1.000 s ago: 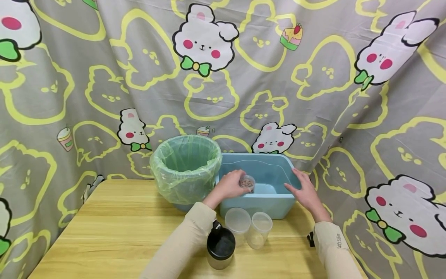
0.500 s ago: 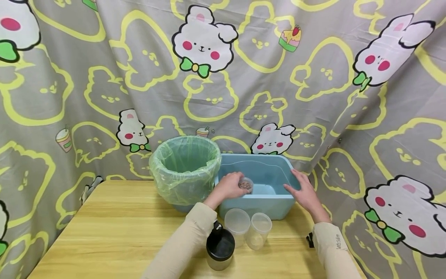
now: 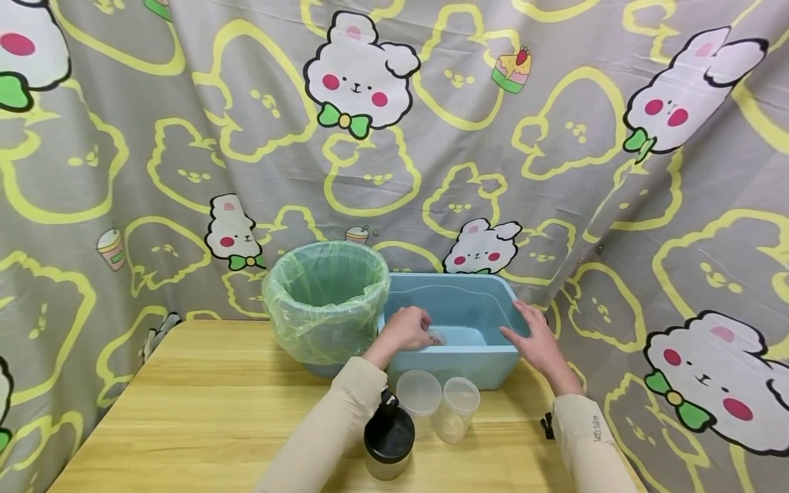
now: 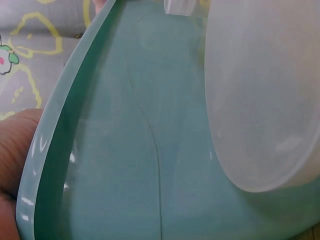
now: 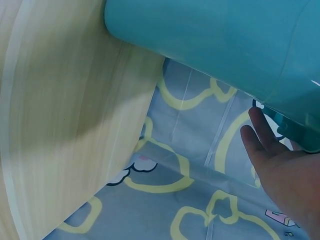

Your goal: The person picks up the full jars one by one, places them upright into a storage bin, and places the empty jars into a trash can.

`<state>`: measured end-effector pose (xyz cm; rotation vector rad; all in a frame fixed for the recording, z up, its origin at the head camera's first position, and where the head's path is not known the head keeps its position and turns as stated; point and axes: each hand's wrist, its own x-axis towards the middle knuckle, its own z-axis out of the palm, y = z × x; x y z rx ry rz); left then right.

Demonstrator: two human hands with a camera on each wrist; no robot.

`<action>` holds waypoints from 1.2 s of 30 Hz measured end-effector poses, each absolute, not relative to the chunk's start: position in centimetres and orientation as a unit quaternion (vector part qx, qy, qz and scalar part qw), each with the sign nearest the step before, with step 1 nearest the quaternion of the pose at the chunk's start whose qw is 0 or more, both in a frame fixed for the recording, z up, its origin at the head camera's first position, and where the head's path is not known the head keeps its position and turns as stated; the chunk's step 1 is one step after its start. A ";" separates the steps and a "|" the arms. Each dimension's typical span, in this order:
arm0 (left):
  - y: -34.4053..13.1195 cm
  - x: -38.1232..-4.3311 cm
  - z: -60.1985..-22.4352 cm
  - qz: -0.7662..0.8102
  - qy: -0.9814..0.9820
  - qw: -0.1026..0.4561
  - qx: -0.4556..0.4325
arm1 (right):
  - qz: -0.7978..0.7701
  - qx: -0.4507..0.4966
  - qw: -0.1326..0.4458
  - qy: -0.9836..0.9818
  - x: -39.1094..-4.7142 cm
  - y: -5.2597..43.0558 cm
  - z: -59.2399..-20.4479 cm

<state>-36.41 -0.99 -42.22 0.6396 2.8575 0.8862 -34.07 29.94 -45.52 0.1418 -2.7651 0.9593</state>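
Observation:
My left hand (image 3: 407, 330) reaches over the near rim into a light blue plastic bin (image 3: 456, 370). Its fingers hold a small clear round tub (image 3: 437, 337), mostly hidden now behind the hand and rim. At the bin's right end, my right hand (image 3: 537, 342) grips the rim, thumb inside and fingers outside. In the right wrist view, two fingertips (image 5: 257, 117) reach up to the bin's side just under its rim. The left wrist view shows the bin's outer front wall (image 4: 120, 130), with part of the left hand (image 4: 17, 155) past the rim.
Two translucent lidded containers, one wider (image 3: 419, 394) and one narrower (image 3: 457, 411), stand before the bin. A black-lidded jar (image 3: 389, 438) is nearer, beside the left sleeve. Left of the bin stands a round bucket (image 3: 327, 335) lined with a green bag. A patterned curtain (image 3: 370, 171) hangs behind.
My left hand has lowered the small tub of brown pieces deeper into the bin, so most of it has dropped from sight. The right hand stays on the rim.

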 end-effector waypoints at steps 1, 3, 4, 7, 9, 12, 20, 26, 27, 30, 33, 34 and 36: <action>-1.0 -36.4 -42.2 0.289 0.933 0.042 0.209 | 0.325 0.046 0.105 -0.939 -34.1 29.9 -45.5; -1.0 -36.4 -42.2 0.288 0.934 0.043 0.208 | 0.323 0.043 0.103 -0.940 -34.1 29.8 -45.5; -1.0 -36.4 -42.2 0.287 0.934 0.041 0.208 | 0.323 0.043 0.103 -0.940 -34.2 29.8 -45.5; -1.1 -36.3 -42.2 0.286 0.935 0.034 0.207 | 0.324 0.044 0.101 -0.940 -34.3 29.8 -45.4; -1.1 -36.2 -42.2 0.287 0.935 0.030 0.207 | 0.325 0.044 0.101 -0.939 -34.3 29.7 -45.4; -1.2 -36.2 -42.3 0.291 0.934 0.023 0.208 | 0.327 0.046 0.104 -0.938 -34.3 29.7 -45.4; -1.2 -35.8 -42.5 0.300 0.932 0.006 0.203 | 0.326 0.046 0.104 -0.938 -34.3 29.7 -45.5; -1.2 -35.5 -42.7 0.342 0.913 -0.027 0.221 | 0.322 0.042 0.102 -0.940 -34.2 29.8 -45.4; -1.3 -35.4 -42.8 0.346 0.909 -0.040 0.228 | 0.322 0.041 0.102 -0.940 -34.2 29.9 -45.4; -1.4 -35.0 -43.0 0.334 0.904 -0.087 0.251 | 0.322 0.039 0.101 -0.941 -34.1 29.9 -45.4; -1.6 -34.4 -43.3 0.301 0.905 -0.128 0.270 | 0.322 0.040 0.101 -0.940 -34.1 29.8 -45.3; -1.7 -34.1 -43.3 0.292 0.906 -0.135 0.274 | 0.322 0.041 0.101 -0.940 -34.1 29.8 -45.3; -1.9 -33.5 -43.3 0.286 0.904 -0.144 0.282 | 0.321 0.044 0.101 -0.941 -34.0 29.8 -45.3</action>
